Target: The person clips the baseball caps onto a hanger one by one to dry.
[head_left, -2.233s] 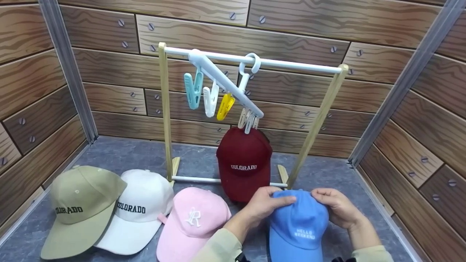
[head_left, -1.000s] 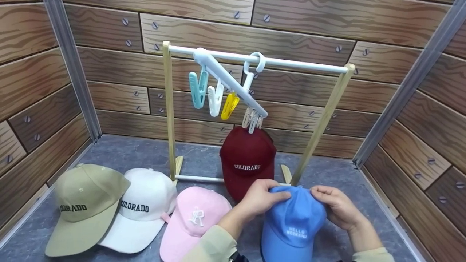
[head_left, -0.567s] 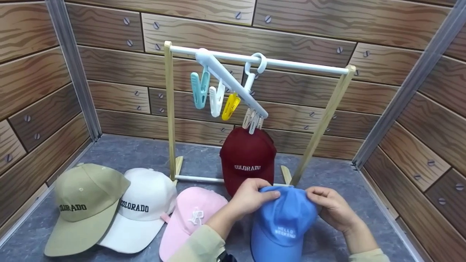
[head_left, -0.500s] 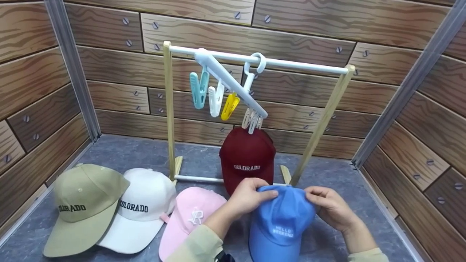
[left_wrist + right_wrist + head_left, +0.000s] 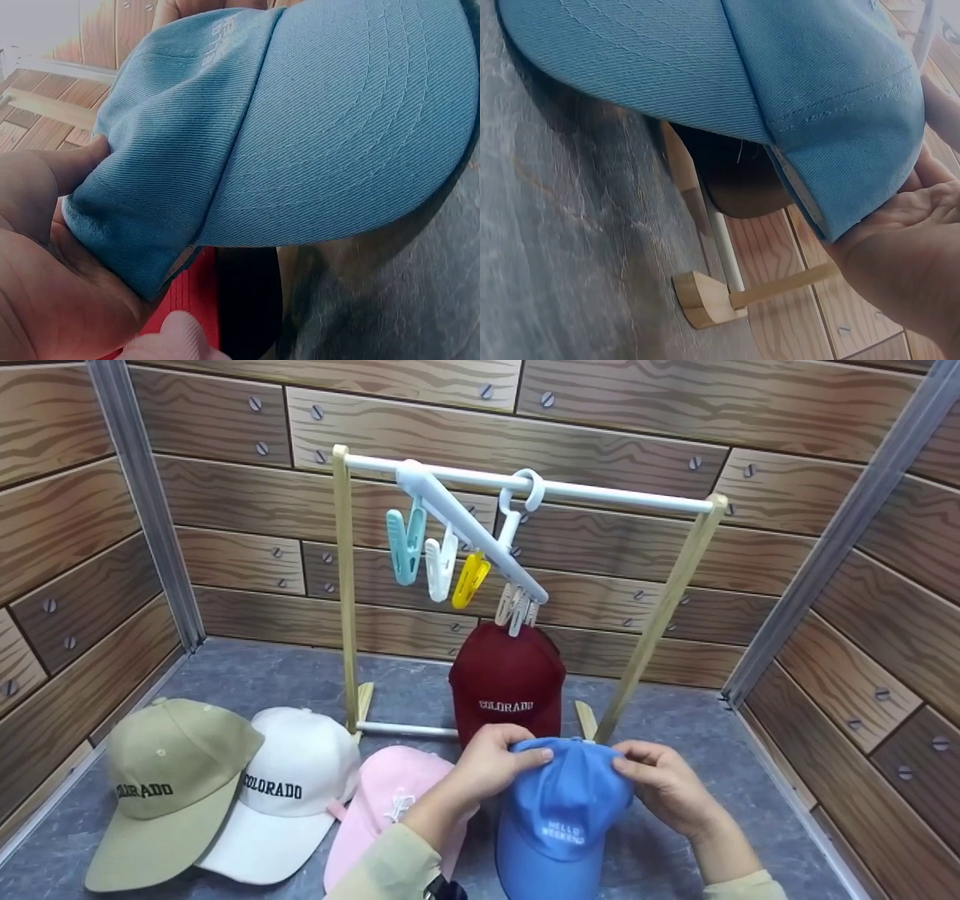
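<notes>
A blue baseball cap lettered "HELLO WEEKEND" is held between both hands, brim towards me. My left hand pinches its crown at the upper left, thumb in front. At the upper right my right hand pinches the other side. In both wrist views the cap's brim stands over the grey surface. Behind it, a dark red cap marked "COLORADO" hangs from pale clips on a slanted white hanger. The blue cap and left hand cover the red cap's lower part.
The hanger hooks over the rack's white rail. Teal, white and yellow clips dangle from it. Olive, white and pink caps lie at left on the grey surface. Wood-patterned panels surround the rack.
Both hands have carried the blue cap leftwards, in front of the red cap's lower part, keeping their pinch. The left forearm covers more of the pink cap. The clips and hanger keep their arrangement.
</notes>
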{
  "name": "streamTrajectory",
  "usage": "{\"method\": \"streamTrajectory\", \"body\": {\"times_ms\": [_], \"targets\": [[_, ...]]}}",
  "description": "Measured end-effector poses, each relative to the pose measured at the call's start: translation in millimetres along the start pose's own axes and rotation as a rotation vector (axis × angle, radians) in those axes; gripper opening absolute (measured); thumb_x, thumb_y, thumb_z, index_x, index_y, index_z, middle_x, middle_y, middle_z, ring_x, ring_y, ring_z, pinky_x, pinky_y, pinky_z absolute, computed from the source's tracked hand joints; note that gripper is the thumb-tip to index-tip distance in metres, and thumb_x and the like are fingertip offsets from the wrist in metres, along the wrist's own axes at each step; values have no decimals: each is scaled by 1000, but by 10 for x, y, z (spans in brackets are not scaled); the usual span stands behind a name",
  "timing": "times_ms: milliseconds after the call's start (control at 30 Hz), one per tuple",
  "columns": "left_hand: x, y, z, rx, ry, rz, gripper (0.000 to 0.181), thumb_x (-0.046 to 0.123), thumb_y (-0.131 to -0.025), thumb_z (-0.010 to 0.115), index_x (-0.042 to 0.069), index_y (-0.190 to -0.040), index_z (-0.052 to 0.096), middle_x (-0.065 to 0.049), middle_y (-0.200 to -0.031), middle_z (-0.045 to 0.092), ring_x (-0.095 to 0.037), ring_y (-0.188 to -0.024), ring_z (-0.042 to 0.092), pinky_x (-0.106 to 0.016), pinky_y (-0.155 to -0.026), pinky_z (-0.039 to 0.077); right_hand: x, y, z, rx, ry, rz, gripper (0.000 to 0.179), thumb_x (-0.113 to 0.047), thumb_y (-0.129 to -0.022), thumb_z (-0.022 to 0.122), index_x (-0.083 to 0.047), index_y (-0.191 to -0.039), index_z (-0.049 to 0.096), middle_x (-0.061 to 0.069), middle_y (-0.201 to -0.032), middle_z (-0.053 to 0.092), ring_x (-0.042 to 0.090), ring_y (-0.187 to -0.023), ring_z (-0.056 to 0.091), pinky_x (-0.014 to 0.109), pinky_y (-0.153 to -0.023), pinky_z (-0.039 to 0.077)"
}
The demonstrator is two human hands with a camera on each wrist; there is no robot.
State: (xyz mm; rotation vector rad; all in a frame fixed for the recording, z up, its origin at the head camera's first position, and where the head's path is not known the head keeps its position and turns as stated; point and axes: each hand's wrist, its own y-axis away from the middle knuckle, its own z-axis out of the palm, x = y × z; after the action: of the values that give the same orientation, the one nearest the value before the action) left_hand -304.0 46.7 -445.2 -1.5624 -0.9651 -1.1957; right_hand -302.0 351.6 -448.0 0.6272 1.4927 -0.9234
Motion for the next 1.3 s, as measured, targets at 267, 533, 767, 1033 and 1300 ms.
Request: {"method": "streamTrajectory", "body": {"times_ms": [267, 533, 767, 1033, 1300], "targets": [[17, 2, -78, -5, -2, -2, 12, 18, -95, 89, 8, -92, 84, 5, -84, 73, -10, -80, 62, -26, -70, 49, -19, -53, 58, 14, 12, -14, 32, 3, -113, 52, -10, -118, 81, -1, -110, 78, 10, -98, 69, 26, -84, 58], [20, 2, -190, -10, -32, 56, 15, 19, -96, 89, 5, -91, 84, 5, -82, 70, -9, -78, 60, -25, -68, 48, -29, -143, 126, 4, 13, -31, 30, 3, -113, 53, -7, -119, 80, 1, -111, 78, 11, -98, 70, 27, -85, 60], [14, -12, -303, -33, -55, 83, 17, 21, -96, 88, 4, -94, 84, 5, -83, 70, -8, -78, 60, -24, -68, 48, -34, -217, 184, 22, 25, -37, 30, 3, -112, 54, -8, -118, 81, 0, -107, 78, 10, -94, 70, 25, -82, 59], [-6, -5, -432, -41, -17, 82, 20, 22, -97, 87, 3, -94, 83, 6, -82, 69, -9, -77, 59, -24, -66, 48, -64, -327, 269, 41, 60, -20, 25, -2, -113, 57, -10, -114, 81, -1, -102, 76, 10, -91, 67, 27, -81, 59], [-10, -3, -481, -37, 22, 61, 20, 22, -98, 87, 3, -95, 83, 6, -81, 70, -9, -75, 60, -23, -64, 49, -79, -400, 300, 60, 81, -19, 24, -3, -113, 59, -11, -112, 81, -1, -99, 77, 10, -88, 67, 27, -78, 58]]}}
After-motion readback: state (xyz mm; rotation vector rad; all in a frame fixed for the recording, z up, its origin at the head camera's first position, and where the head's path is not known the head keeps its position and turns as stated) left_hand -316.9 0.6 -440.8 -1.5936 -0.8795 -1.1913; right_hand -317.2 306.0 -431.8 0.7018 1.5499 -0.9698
